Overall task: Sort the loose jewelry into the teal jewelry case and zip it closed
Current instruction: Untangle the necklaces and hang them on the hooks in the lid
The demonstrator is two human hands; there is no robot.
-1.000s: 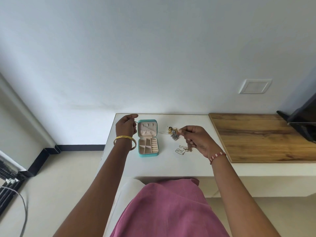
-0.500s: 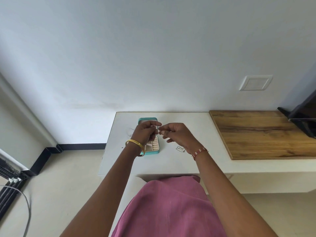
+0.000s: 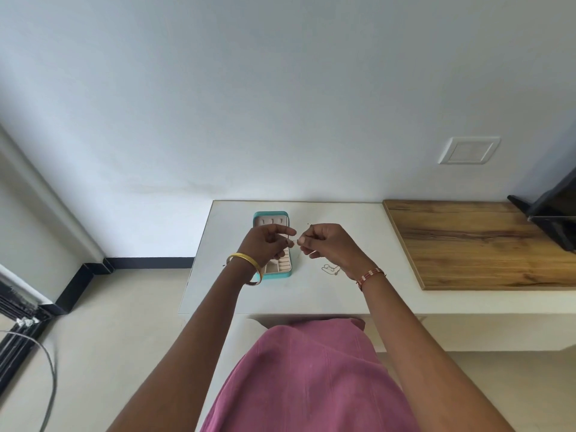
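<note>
Head view of a white table (image 3: 280, 294) set against a pale wall. The teal jewelry case (image 3: 271, 244) lies open at the 11 o'clock part of the tabletop, its lid flat toward the wall and its cream, divided tray toward the person; the near half is partly hidden behind the left hand.

The left hand (image 3: 265, 244) is raised over the case with its fingers curled, thumb and forefinger pinching one end of a small thin piece of jewelry (image 3: 295, 241). The right hand (image 3: 327, 244), at 3 o'clock from the left hand and almost touching it, has its fingers curled as well and pinches the other end of the same piece. The piece is too small to tell what kind it is. It is held in the air between the two sets of fingertips, just beyond the right edge of the case.

A thin loose chain (image 3: 331, 270) lies in a loop on the table at 5 o'clock from the case, just under the right wrist.

A gold bangle (image 3: 246, 269) circles the left wrist, and a red and white bracelet (image 3: 371, 275) the right. A wooden board (image 3: 480, 241) covers the surface at 3 o'clock. A pink garment (image 3: 305, 381) fills the foreground at 6 o'clock.
</note>
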